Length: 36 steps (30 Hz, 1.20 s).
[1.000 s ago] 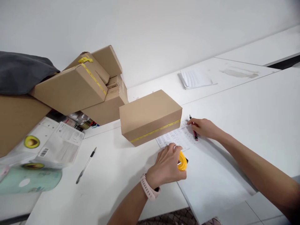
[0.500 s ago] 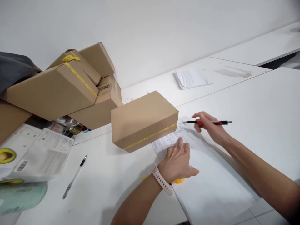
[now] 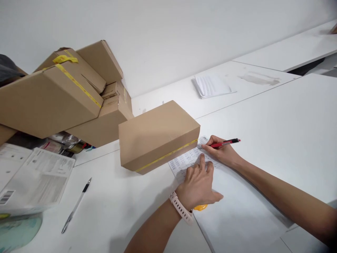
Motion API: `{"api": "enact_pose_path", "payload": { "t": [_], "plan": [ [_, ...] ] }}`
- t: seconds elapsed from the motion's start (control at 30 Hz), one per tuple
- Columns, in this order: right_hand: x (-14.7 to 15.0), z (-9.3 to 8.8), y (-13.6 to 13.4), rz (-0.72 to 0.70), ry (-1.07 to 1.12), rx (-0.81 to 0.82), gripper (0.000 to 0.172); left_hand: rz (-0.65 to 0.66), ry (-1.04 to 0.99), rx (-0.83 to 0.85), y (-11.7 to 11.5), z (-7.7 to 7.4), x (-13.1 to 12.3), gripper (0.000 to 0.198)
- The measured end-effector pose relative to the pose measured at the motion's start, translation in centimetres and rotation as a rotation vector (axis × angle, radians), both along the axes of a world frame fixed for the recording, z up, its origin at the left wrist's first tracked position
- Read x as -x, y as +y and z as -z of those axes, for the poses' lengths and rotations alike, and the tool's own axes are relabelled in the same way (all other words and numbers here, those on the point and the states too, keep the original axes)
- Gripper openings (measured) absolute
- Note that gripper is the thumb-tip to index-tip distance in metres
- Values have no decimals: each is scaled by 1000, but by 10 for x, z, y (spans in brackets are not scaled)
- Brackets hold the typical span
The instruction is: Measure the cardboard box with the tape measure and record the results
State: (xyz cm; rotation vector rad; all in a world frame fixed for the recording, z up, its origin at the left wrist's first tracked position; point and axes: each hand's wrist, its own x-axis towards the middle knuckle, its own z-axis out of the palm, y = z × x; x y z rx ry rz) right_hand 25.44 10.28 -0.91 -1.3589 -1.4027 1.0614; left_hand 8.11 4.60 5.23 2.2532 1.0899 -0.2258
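A sheet of paper covered in small writing (image 3: 181, 162) lies on the white table, partly under a brown cardboard box (image 3: 160, 135) with a yellow tape line. My left hand (image 3: 198, 184), with a pale pink wristband, rests on the sheet with its fingers spread. Close to the box's right corner, my right hand (image 3: 222, 151) grips a red and black pen (image 3: 223, 143), its tip hidden by the fingers at the paper. An orange object (image 3: 200, 207) shows partly beneath my left hand.
Several cardboard boxes (image 3: 73, 95) are piled at the left. Below them are a white printed package (image 3: 39, 179) and a greenish container (image 3: 19, 230). A clear pen (image 3: 76, 205) lies on the table. Stacked papers (image 3: 212, 86) sit near the wall.
My right hand has moved down and left onto the paper, and the red pen now tilts upward to the right. My left hand has stayed on the sheet. The view has shifted slightly.
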Motion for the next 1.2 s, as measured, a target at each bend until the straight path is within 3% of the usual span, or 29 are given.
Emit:
{"api": "enact_pose_path", "payload": {
  "t": [0.3, 0.73, 1.2],
  "plan": [
    [4, -3, 0, 11, -72, -67, 36, 11, 17, -23, 1, -3, -2, 85],
    [5, -1, 1, 18, -90, -48, 43, 10, 15, -1, 2, -4, -2, 88],
    [4, 5, 2, 11, -77, -53, 38, 29, 30, -24, 2, -2, -2, 92]
  ]
}}
